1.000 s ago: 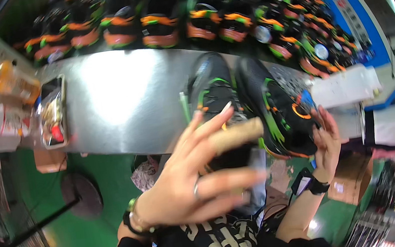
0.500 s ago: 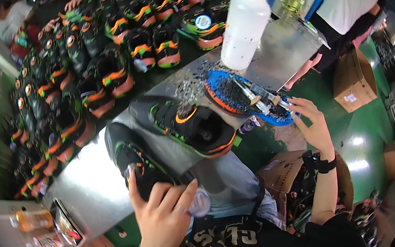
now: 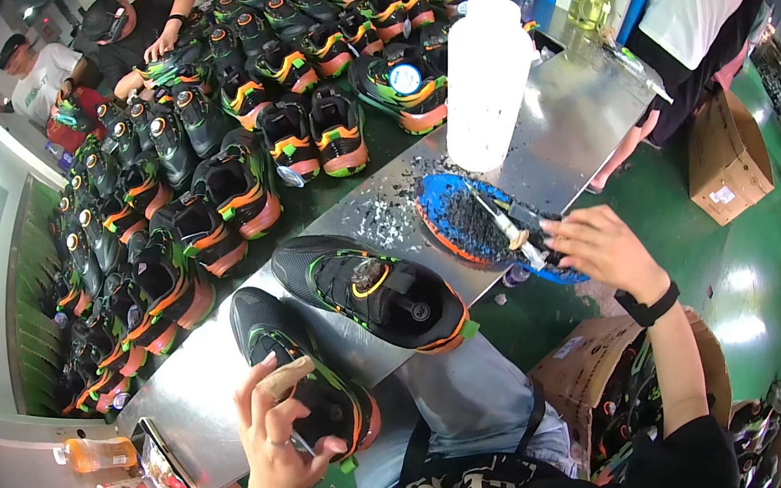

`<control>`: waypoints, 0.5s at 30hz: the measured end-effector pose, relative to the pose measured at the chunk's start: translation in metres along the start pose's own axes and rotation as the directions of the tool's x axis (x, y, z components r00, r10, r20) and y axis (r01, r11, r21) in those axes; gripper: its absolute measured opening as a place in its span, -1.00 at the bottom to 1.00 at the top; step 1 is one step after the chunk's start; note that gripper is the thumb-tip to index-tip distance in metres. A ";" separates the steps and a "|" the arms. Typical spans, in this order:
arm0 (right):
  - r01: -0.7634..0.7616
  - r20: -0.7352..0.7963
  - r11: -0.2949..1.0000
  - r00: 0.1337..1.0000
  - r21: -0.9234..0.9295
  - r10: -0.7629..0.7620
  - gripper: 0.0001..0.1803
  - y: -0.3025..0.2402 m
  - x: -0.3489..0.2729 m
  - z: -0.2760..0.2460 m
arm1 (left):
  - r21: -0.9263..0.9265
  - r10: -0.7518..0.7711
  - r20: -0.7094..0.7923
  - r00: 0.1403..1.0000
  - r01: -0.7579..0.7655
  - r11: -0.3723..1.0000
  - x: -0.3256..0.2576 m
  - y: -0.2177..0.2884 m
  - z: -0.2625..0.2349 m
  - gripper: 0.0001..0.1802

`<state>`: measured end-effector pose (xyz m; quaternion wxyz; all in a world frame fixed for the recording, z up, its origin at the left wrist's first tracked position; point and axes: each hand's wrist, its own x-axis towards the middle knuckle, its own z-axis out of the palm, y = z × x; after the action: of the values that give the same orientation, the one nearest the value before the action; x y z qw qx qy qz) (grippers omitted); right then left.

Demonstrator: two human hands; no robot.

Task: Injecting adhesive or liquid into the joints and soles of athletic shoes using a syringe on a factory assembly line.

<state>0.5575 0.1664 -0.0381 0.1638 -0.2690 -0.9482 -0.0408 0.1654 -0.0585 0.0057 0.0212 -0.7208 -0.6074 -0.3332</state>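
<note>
My left hand (image 3: 274, 445) is closed on a flat tan piece (image 3: 287, 378), its material unclear, over the nearer black shoe (image 3: 267, 326). A thin silvery edge shows by its lower fingers. Beside that shoe, a second black shoe (image 3: 377, 291) with orange and green trim lies on the metal table. My right hand (image 3: 607, 254) is at the right end of a blue tray (image 3: 437, 185) full of black scraps. Its fingers are curled together at a dark slim tool; how firmly they hold it is hidden. A slim pale tool with a beige collar (image 3: 518, 239) lies on the scraps.
A white bottle (image 3: 487, 81) stands behind the tray. Rows of similar shoes (image 3: 156, 277) fill the far left. Drink bottles (image 3: 96, 453) and a phone-like device (image 3: 163, 461) are at the near left. An open carton of shoes (image 3: 620, 381) stands lower right. Co-workers are beyond.
My left hand has drawn back from the shoe's upper and now shows the tan piece. My right hand's fingers have curled in at the tools. The view has tilted up, showing more co-workers.
</note>
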 end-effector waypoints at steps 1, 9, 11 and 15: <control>0.016 -0.001 1.000 1.000 0.005 -0.016 -0.65 -0.001 0.000 0.002 | -0.077 0.026 0.094 0.995 -0.018 0.997 0.011 0.001 -0.002 -0.35; 0.124 -0.040 0.984 0.992 0.131 -0.120 -0.68 0.009 0.006 0.003 | -0.015 0.072 0.478 0.876 -0.073 0.997 0.027 0.010 -0.020 -0.30; 0.115 -0.007 0.979 0.993 0.168 -0.115 -0.71 0.007 0.011 -0.001 | 0.041 0.061 0.423 0.904 -0.087 0.995 0.017 0.010 -0.021 -0.35; 0.085 -0.021 0.913 0.996 0.398 -0.084 -0.82 0.008 0.026 0.002 | 0.141 0.229 0.385 0.894 -0.303 0.943 -0.003 -0.006 -0.026 -0.44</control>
<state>0.5404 0.1865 -0.0309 0.2147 -0.1888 -0.9471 0.1458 0.1484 -0.0707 0.0227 0.0254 -0.8407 -0.5260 -0.1262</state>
